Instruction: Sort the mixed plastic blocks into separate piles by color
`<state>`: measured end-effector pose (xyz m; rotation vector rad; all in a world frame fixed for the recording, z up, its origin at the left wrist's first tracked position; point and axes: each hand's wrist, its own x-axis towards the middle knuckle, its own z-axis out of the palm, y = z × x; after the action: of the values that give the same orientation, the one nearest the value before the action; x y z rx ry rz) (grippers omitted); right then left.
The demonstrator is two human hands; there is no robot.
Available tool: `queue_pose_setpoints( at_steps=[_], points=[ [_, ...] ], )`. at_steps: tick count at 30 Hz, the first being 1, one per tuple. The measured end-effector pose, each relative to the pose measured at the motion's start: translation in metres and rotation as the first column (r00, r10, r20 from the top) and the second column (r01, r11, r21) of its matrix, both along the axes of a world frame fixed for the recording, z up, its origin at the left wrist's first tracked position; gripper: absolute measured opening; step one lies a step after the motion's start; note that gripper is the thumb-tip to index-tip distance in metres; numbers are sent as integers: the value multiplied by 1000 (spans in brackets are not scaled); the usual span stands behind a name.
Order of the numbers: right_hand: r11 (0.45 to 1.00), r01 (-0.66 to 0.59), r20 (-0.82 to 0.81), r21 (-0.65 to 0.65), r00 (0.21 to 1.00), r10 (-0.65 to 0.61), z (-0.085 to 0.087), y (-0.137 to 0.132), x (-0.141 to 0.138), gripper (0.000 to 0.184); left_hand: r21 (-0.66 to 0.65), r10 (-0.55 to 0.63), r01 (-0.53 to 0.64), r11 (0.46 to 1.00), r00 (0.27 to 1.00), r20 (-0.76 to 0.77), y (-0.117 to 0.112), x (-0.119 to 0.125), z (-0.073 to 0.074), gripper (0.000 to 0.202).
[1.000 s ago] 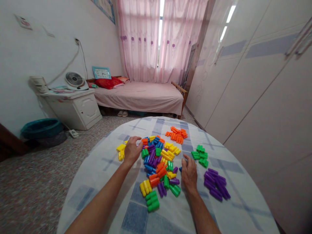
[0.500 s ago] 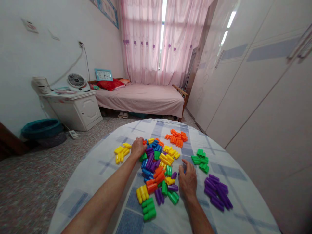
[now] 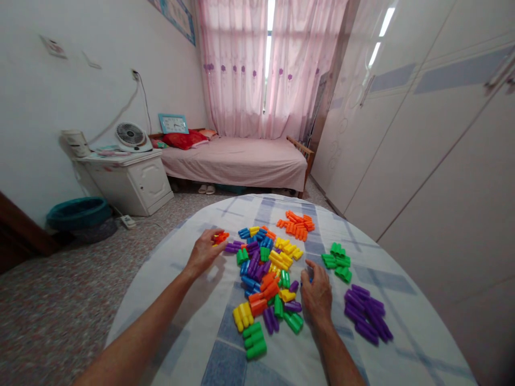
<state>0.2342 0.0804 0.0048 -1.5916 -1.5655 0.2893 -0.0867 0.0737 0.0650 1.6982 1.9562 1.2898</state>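
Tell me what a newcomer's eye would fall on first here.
Probably the multicoloured heap of plastic toy blocks on the checked tablecloth, with the left hand pinching an orange block just to its left. Next comes the purple pile beyond the right hand, to its right. Farther back, pink curtains hang behind the bed.

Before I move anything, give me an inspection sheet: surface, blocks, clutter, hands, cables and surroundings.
Surface: table with a curved edge, under a blue-and-white cloth.
Blocks: mixed-colour pile between the hands; separate orange group, green group and purple group.
Clutter: on the table, nothing seen besides blocks; fan on the white cabinet.
Hands: left hand has an orange block in its grip; right hand is over a blue block, hold unclear.
Cables: dark cable hanging from a wall socket; on the table, nothing seen.
Surroundings: bed, pink curtains, wardrobe, bin.
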Motion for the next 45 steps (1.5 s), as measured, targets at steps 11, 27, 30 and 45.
queue_pose_setpoints(
  at_steps=[11, 27, 30, 45],
  points=[
    [1000, 8, -28, -3, 1000, -8, 5, -5, -4, 42, -32, -245, 243, 969, 960, -136, 21, 91, 20, 35],
    [1000, 20, -35, -5, 999, -21, 5, -8, -5, 38, -62, -257, 251, 966, 912, -320, 129, 111, 9, 35],
    [1000, 22, -31, -11, 999, -22, 6, -8, -6, 38, -155, -237, 192, 969, 899, -370, 111, 79, 6, 31],
    [1000, 24, 10, -5, 1000, -24, 7, -8, -6, 39, -395, -169, 17, 918, 920, -354, 104, 49, -3, 47]
  ],
)
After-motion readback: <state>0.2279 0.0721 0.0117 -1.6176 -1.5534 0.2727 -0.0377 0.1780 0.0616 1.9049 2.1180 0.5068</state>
